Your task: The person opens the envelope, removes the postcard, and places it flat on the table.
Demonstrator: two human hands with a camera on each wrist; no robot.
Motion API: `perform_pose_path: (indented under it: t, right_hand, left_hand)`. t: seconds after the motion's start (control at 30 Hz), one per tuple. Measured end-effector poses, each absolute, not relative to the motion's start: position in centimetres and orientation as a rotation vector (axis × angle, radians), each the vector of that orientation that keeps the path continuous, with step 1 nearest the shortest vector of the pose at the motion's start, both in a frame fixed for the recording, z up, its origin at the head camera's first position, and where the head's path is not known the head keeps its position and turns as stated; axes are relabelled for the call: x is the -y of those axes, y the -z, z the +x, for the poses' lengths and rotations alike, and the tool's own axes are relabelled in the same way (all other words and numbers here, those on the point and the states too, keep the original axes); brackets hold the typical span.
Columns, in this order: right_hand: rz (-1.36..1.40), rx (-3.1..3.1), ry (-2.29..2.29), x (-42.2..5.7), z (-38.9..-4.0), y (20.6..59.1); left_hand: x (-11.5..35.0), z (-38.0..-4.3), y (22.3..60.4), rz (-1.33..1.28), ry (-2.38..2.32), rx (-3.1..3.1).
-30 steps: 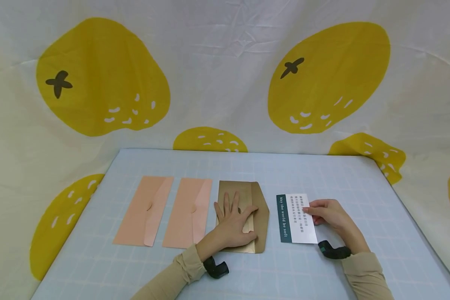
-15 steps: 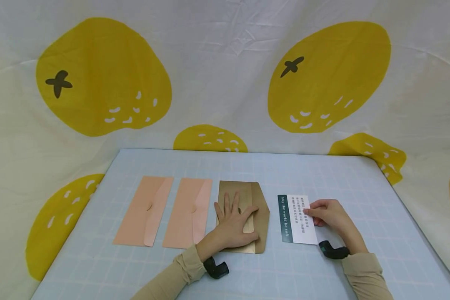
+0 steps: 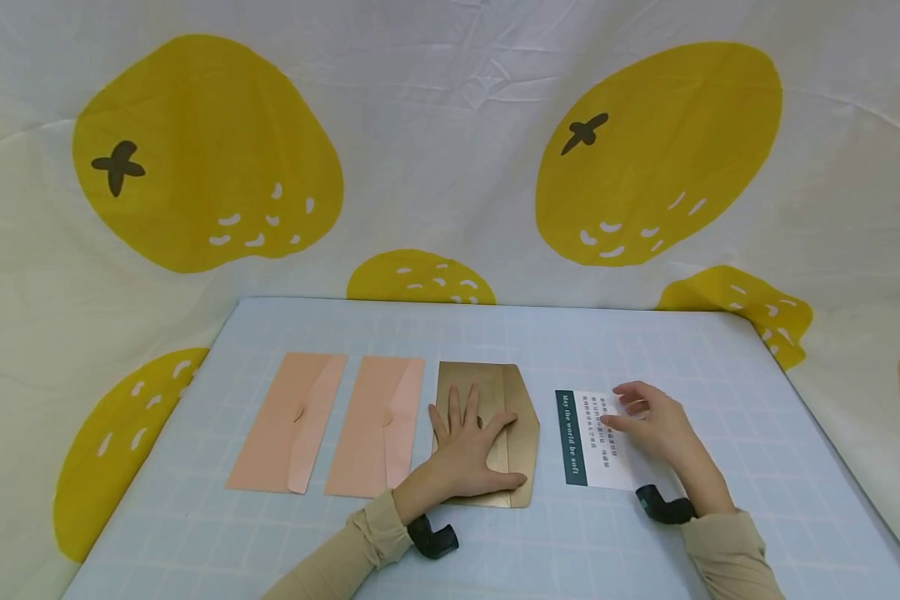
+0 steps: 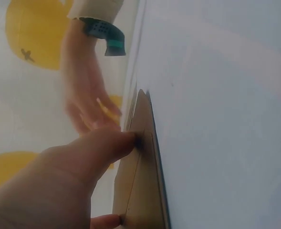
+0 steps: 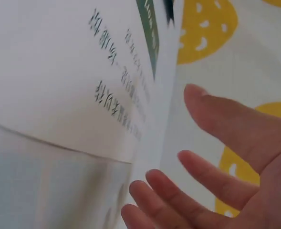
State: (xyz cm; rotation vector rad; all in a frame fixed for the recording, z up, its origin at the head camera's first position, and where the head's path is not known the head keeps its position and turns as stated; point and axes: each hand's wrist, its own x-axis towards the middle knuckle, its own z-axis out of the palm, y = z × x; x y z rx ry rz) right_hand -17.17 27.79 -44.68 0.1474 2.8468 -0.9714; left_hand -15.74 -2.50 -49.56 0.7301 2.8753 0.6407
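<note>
A gold-brown envelope (image 3: pixel 521 392) lies on the table with its pointed flap spread to the right. My left hand (image 3: pixel 463 454) rests on it, fingers spread, thumb near the flap's crease. In the left wrist view the left thumb (image 4: pixel 107 148) touches the envelope (image 4: pixel 145 181). To the right lies a white card (image 3: pixel 588 450) with a dark green strip and printed text. Over its right edge hovers my right hand (image 3: pixel 656 425), fingers parted and holding nothing. The right wrist view has the card (image 5: pixel 59 71) flat beside the right hand (image 5: pixel 226 157), with a gap between.
Two pink envelopes (image 3: pixel 285 425) lie side by side left of the gold-brown one, flaps folded down. A pale blue gridded cloth covers the table (image 3: pixel 555 550). Behind it hangs a white curtain (image 3: pixel 435 125) with yellow fruit shapes.
My right hand has let go of the card and lifted slightly off it, fingers parting. The card shifted a little to the right earlier. My left thumb has slid slightly right.
</note>
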Motion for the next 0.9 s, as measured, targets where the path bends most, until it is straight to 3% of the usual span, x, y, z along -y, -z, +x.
perform_pose_path:
  t: [0.3, 0.9]
  right_hand:
    - [-0.267, -2.729, 0.738, -24.9, -15.4, 43.3]
    - [-0.31, -2.679, 0.581, -24.2, -14.6, 44.5]
  left_hand:
    - [2.5, -15.6, 49.2, 0.736, -0.625, -2.878]
    - [2.6, -15.4, 49.2, 0.711, -0.511, -2.884]
